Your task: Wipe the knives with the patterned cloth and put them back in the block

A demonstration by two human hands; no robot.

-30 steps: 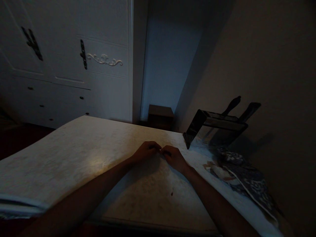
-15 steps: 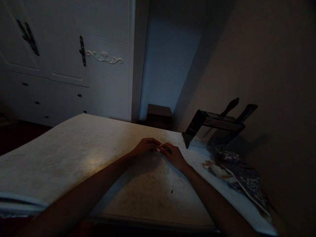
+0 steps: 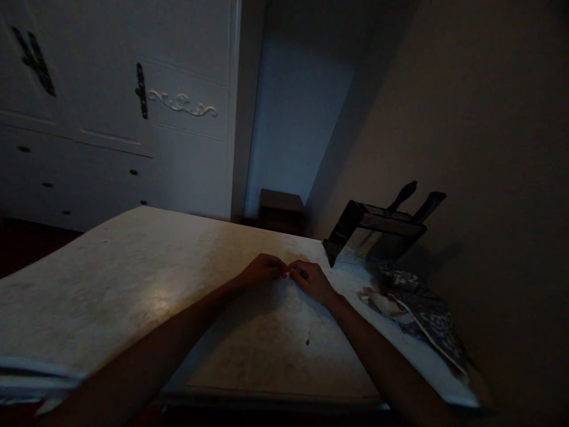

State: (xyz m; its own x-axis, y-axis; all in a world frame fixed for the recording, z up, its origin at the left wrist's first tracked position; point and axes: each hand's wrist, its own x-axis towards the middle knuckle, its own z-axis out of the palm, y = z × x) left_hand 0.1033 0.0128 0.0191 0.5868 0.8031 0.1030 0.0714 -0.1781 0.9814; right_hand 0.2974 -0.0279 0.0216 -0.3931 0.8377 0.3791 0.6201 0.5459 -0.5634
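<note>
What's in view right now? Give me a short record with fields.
Left hand: curled, resting on the pale surface
Right hand: curled, fingertips meeting the left's; too dark to tell if anything is pinched
Right of hands: patterned cloth, dark metal stand behind it
Near the right forearm: small dark speck on the surface
Background: white cabinet, small brown box
Light: dim

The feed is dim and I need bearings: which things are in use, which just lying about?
In use: left hand, right hand, fingertips meeting over the pale surface; anything between them is too dark to tell.
Lying about: dark metal stand, patterned cloth, dark speck, white wardrobe.
</note>
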